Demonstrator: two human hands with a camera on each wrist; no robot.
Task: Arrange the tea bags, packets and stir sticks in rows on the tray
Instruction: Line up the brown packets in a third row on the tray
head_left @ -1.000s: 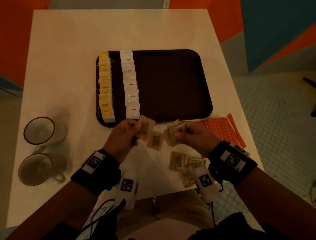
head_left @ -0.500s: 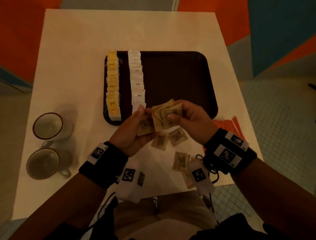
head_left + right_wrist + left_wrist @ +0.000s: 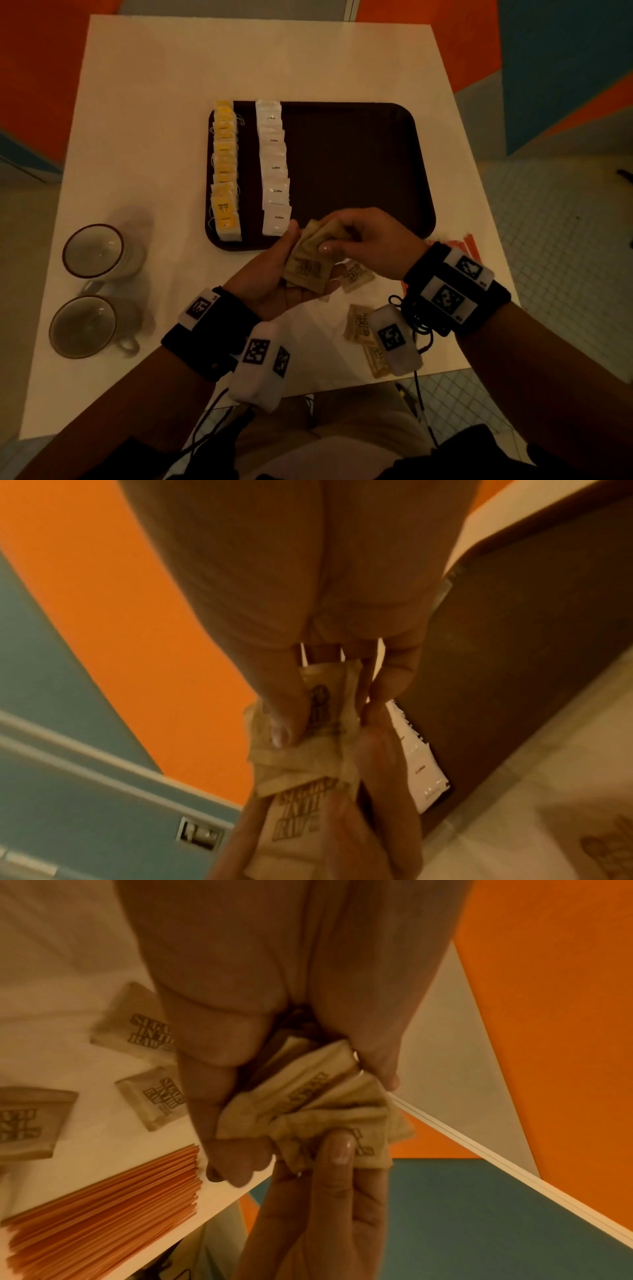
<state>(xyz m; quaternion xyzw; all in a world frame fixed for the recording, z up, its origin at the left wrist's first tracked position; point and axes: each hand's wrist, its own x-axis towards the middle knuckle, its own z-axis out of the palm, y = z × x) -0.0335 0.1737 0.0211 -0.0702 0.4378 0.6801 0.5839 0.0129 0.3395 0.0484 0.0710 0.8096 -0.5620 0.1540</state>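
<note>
Both hands, left and right, held one bunch of brown sugar packets in a pinching grip, at the tray's near edge.

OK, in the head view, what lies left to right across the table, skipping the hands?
Mugs → yellow tea bags → white coffee packets → bare tray → orange stir sticks.

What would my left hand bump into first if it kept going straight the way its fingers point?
Probably the nearest white coffee packet at the near end of its row on the tray. The left hand, holding sugar packets, points up toward it; height above the tray is unclear.
</note>
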